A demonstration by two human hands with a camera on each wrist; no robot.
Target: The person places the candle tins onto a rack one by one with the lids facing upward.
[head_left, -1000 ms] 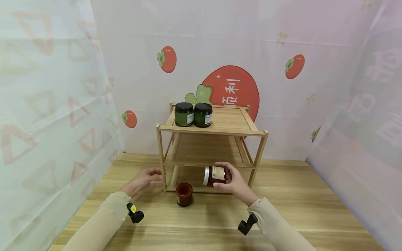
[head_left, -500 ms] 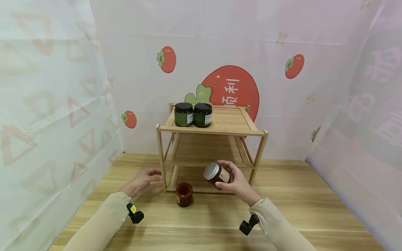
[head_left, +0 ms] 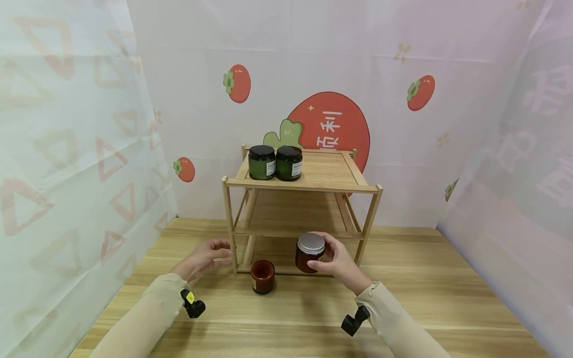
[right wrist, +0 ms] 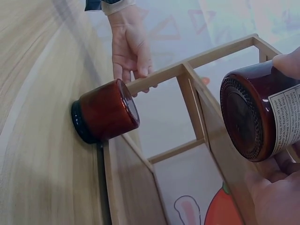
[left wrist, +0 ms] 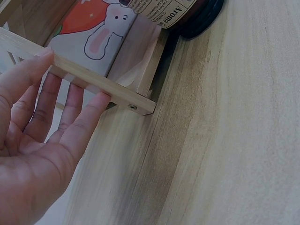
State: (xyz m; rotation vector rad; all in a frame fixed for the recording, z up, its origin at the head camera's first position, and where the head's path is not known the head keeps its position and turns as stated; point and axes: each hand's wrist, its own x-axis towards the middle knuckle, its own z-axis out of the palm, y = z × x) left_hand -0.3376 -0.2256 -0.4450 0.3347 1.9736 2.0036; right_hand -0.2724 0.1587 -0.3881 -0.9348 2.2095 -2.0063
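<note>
Silver-lidded brown jar (head_left: pixel 310 253) upright within right hand (head_left: pixel 336 260) grip, fingers curled around it.

Dark red jar (head_left: pixel 310 257), silver lid (head_left: pixel 311 242); green jars (head_left: pixel 275 163), black lids; pale wood shelf (head_left: pixel 332 175).

middle shelf (head_left: pixel 293 214) open, small jar (head_left: pixel 262 277) fronting rack's bottom tier (head_left: pixel 268 269)
</note>
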